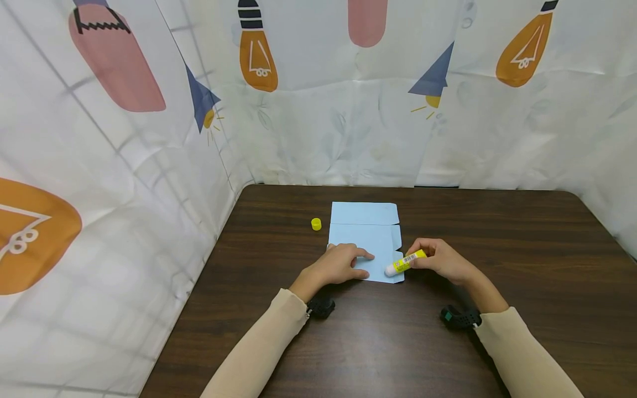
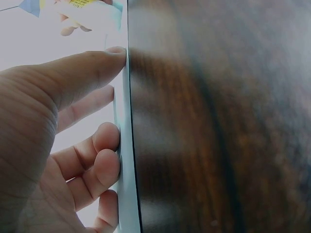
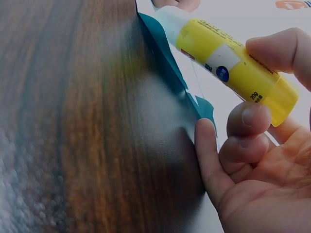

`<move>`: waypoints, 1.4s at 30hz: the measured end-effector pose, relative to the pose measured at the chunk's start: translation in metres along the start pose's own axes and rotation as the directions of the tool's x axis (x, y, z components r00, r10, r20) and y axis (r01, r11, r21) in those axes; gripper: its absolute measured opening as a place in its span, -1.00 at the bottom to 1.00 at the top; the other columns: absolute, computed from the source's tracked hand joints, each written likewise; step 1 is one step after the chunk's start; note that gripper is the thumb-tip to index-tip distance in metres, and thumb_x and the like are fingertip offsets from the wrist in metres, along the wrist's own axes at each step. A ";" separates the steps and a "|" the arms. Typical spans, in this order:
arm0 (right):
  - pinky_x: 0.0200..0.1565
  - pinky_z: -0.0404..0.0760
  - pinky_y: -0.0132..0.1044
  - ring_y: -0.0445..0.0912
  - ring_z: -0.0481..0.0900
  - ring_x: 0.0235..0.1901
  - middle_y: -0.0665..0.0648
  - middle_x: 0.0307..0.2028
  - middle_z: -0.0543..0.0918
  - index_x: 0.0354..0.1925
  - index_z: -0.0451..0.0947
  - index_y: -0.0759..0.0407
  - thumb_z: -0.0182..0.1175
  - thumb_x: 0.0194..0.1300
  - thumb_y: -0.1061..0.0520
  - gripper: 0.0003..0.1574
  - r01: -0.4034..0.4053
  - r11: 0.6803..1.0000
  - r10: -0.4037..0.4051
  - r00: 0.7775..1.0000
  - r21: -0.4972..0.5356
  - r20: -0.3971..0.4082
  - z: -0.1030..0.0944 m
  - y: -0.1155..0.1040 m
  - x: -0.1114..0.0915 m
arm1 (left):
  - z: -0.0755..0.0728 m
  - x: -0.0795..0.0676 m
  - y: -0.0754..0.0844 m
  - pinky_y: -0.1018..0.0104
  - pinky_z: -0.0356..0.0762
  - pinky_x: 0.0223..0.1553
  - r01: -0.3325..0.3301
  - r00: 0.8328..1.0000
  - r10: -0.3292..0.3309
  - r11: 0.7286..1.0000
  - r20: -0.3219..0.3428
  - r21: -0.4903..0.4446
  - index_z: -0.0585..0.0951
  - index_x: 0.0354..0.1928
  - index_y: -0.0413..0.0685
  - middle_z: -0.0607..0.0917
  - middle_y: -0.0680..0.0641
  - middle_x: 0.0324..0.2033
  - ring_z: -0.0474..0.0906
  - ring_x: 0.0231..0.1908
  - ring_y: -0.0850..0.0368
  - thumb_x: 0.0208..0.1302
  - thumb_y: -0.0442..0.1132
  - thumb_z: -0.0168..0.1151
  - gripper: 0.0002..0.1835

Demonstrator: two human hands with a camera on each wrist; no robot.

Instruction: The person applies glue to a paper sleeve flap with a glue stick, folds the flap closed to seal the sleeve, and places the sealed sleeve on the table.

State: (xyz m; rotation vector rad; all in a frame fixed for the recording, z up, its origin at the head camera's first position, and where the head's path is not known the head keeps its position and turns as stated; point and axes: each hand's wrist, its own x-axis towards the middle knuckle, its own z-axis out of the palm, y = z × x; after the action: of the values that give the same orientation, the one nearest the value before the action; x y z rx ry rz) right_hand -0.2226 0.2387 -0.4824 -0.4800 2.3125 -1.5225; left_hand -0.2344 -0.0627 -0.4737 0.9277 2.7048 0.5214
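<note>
Yellow glue stick (image 1: 408, 262) is clamped in the fingers (image 3: 249, 117) of the right hand (image 1: 443, 261), tilted, white end at the lower-right flap of the blue card (image 1: 363, 236); tip contact can't be confirmed. Card is pressed to the bench (image 1: 497, 237) by the left hand (image 1: 338, 264), thumb and index finger apart. Yellow cap (image 1: 316, 224) is seen on the bench, left of the card.

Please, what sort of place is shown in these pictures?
Probably an indoor craft corner: printed white sheeting hangs behind a dark brown table, with light-blue paper on it and an uncapped glue stick in use.
</note>
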 end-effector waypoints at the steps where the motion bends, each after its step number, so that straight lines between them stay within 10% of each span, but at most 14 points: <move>1: -0.13 0.61 -0.25 0.06 0.52 -0.11 0.28 -0.08 0.63 -0.13 0.63 0.31 0.30 0.28 0.22 -0.79 0.000 1.000 0.000 1.000 0.002 0.003 0.000 0.000 0.000 | 0.000 0.000 0.000 0.22 0.24 -0.18 0.000 1.000 0.000 1.000 0.000 -0.002 0.64 0.28 0.30 0.49 0.13 -0.56 0.38 -0.48 0.29 0.33 0.06 0.38 -0.52; 19: -0.13 0.63 -0.23 0.04 0.58 -0.14 0.20 -0.10 0.64 -0.14 0.62 0.26 0.29 0.30 0.23 -0.83 0.029 1.000 -0.028 0.997 -0.007 0.071 0.002 0.000 0.001 | 0.001 0.000 -0.001 0.21 0.23 -0.20 -0.009 1.000 0.009 1.000 -0.009 0.005 0.64 0.27 0.30 0.47 0.14 -0.59 0.37 -0.49 0.29 0.33 0.05 0.39 -0.53; 42: -0.15 0.57 -0.31 0.06 0.52 -0.12 0.42 0.05 0.58 -0.05 0.54 0.39 0.30 0.40 0.17 -0.70 -0.039 0.999 0.041 0.993 0.021 -0.107 0.003 -0.001 0.002 | 0.001 0.001 -0.001 0.21 0.22 -0.21 -0.005 1.000 0.005 1.000 0.000 0.007 0.63 0.29 0.34 0.47 0.13 -0.58 0.37 -0.48 0.28 0.34 0.08 0.37 -0.52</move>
State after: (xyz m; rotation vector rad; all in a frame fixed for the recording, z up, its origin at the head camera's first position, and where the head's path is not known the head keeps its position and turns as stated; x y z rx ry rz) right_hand -0.2227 0.2350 -0.4830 -0.3531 2.3712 -1.5861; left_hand -0.2354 -0.0627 -0.4755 0.9368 2.7065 0.5132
